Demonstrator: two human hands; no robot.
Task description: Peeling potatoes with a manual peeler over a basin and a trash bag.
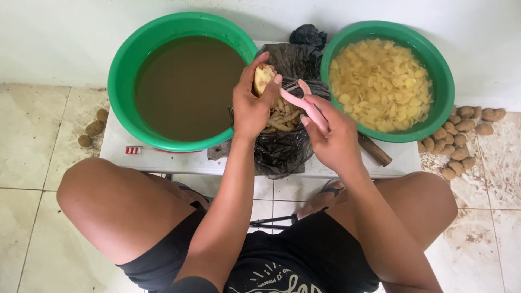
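Nearest to me I see the two bare knees, spread wide, and between them a narrow gap of tiled floor [32, 163]. Above this, my left hand [251, 106] is closed around a half-peeled potato [263, 77], thumb and fingers pinching it from both sides. My right hand [334, 138] grips the pink peeler [304, 103], whose blade end touches or nearly touches the potato; I cannot tell which. Both hands hang over the black plastic bag [282, 149] with peels [282, 116] inside, and this bag droops over the near edge of the low white table [116, 146]. The room for the hands is tight, between the two basins. On the left stands the green basin of brown water [122, 65], on the right the green basin of potato slices [442, 76]; both rims reach past the table edges. Unpeeled potatoes [461, 135] lie on the floor at far right, a few at far left
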